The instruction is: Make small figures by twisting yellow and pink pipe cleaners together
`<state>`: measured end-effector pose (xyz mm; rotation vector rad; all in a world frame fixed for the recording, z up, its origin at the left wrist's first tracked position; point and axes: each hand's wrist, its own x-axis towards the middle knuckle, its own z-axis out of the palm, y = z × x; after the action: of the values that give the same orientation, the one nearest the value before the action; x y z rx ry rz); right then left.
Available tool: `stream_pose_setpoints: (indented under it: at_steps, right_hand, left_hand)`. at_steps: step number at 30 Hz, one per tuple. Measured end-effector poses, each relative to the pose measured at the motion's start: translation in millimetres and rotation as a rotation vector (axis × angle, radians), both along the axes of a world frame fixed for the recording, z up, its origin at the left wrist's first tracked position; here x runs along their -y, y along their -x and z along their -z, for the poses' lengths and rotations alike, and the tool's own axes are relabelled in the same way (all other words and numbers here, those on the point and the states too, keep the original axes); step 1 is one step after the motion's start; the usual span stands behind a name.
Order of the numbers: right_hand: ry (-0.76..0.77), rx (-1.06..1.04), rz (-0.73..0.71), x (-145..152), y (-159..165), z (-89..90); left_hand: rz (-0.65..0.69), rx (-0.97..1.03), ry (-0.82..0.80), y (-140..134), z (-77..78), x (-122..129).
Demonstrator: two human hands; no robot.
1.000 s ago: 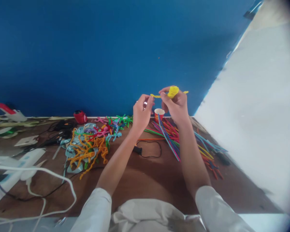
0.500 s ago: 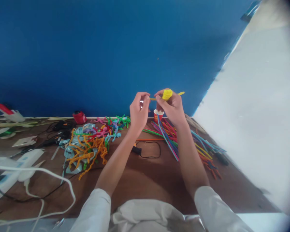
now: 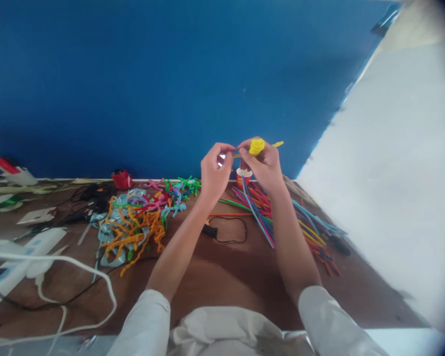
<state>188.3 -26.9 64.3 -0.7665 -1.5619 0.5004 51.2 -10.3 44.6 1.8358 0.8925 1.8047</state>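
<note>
Both hands are raised in front of the blue wall, above the back of the table. My right hand [image 3: 265, 163] is closed on a yellow pipe cleaner [image 3: 257, 147], which is coiled into a thick bundle at the fingers. One straight end sticks out to the right past the hand, and another runs left toward my left hand [image 3: 215, 165]. The thumb and fingers of that hand pinch this left end. Its very tip is hidden by the fingertips. A red and white paper cup [image 3: 244, 176] stands behind and below the right hand.
Loose coloured pipe cleaners [image 3: 257, 212] lie under my right arm. Left of my left arm is a pile of twisted pipe-cleaner figures [image 3: 133, 227]. A black-handled tool with a cord [image 3: 209, 230] lies between my arms. A white power strip [image 3: 25, 259] and cables are at far left.
My left hand has slid slightly right along the yellow stem, closer to the right hand. The right hand and the coiled bundle have barely moved.
</note>
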Motion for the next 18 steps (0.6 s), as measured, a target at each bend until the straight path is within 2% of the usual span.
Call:
stream_pose_setpoints:
  at_steps: [4,8,13,18]
  right_hand:
    - [-0.007,-0.062,0.020,-1.3,-1.0,0.9]
    - [0.024,-0.165,-0.039,1.2,-5.1,-1.1]
    - [0.156,-0.188,-0.135,5.3,-13.7,-4.7]
    - [0.285,-0.220,-0.238,2.2,-20.4,-5.1]
  left_hand:
    - [0.039,-0.033,-0.054,1.0,-0.6,-0.5]
    - [0.062,-0.140,-0.195,4.8,-2.7,0.8]
    - [-0.057,-0.394,-0.423,11.5,-3.5,5.8]
    - [-0.131,-0.523,-0.491,10.0,3.6,5.7]
